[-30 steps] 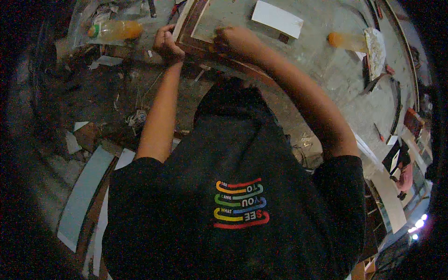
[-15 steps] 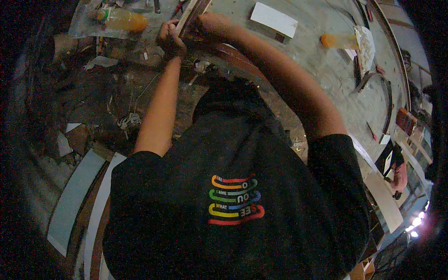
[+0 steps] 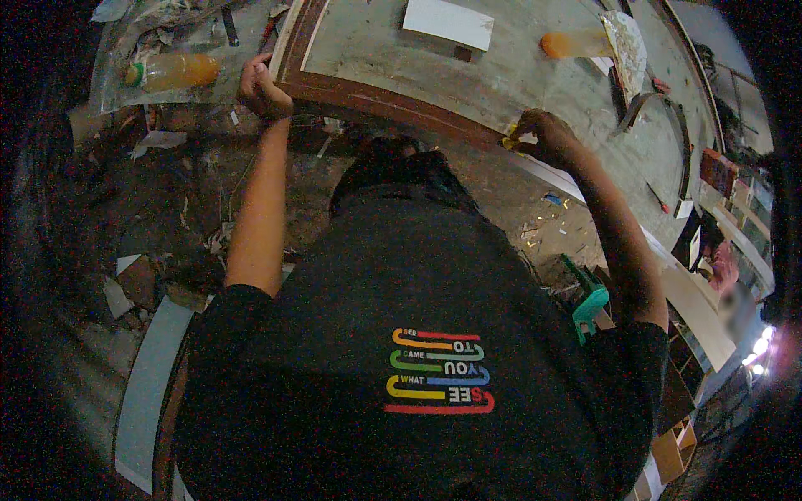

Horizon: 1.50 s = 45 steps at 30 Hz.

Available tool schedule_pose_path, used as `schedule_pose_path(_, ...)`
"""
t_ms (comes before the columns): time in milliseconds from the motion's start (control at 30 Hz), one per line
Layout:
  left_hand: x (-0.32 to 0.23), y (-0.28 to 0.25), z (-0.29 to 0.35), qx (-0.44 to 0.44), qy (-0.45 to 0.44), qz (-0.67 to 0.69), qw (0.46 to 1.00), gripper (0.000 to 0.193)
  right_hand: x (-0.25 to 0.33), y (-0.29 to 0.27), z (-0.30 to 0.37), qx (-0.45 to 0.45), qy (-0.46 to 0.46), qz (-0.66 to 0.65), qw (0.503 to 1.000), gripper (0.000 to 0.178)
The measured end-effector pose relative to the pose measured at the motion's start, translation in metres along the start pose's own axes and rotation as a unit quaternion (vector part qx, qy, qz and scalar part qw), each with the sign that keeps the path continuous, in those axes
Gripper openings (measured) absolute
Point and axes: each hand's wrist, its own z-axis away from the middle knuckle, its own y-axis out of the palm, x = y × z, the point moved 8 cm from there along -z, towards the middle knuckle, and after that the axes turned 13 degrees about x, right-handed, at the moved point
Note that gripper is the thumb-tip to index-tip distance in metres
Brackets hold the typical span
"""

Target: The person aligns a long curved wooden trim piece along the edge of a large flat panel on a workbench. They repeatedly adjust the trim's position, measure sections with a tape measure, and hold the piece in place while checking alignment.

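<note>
A panel with a brown border (image 3: 393,98) and a pale outer edge lies on the grey work surface (image 3: 518,92). At its near left corner, my left hand (image 3: 266,92) is closed with fingers curled against the edge; what lies inside the fingers is hidden. Farther right along the near border, my right hand (image 3: 547,140) is closed in a pinch. A small yellow thing (image 3: 510,139) shows at its fingertips, its kind too unclear to tell. Both arms reach forward, well apart.
Bottles of orange drink (image 3: 180,73) lie at the left and far right. A white rectangular piece (image 3: 449,23) rests on the surface. Curved dark strips (image 3: 685,150) lie at right. Scraps litter the floor (image 3: 551,225), near a green plastic object (image 3: 591,307). Long pale boards (image 3: 154,392) stand at lower left.
My right hand has moved from beside my left hand rightward along the panel's near border, and the yellow thing now shows in it. My left hand stays at the corner. The view has shifted.
</note>
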Motion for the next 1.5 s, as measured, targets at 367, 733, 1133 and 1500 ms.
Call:
schedule_pose_path(367, -0.002, 0.005, -0.003, 0.019, 0.013, -0.015, 1.0, 0.051, 0.062, 0.005, -0.118, 0.024, -0.083, -0.081, 0.993, 0.023)
schedule_pose_path(733, 0.015, 0.005, 0.005, 0.034, -0.074, 0.039, 0.996, 0.049, 0.191, -0.005, -0.287, -0.067, -0.25, 0.005, 0.966, 0.033)
schedule_pose_path(1133, 0.021, -0.013, 0.001, 0.015, 0.013, -0.011, 1.0, 0.044, 0.074, -0.002, -0.072, -0.01, -0.14, 0.088, 0.986, 0.019)
schedule_pose_path(1500, 0.065, -0.026, -0.002, -0.017, -0.023, 0.08, 0.996, 0.043, 0.045, 0.0, -0.017, -0.029, -0.138, 0.065, 0.988, 0.023)
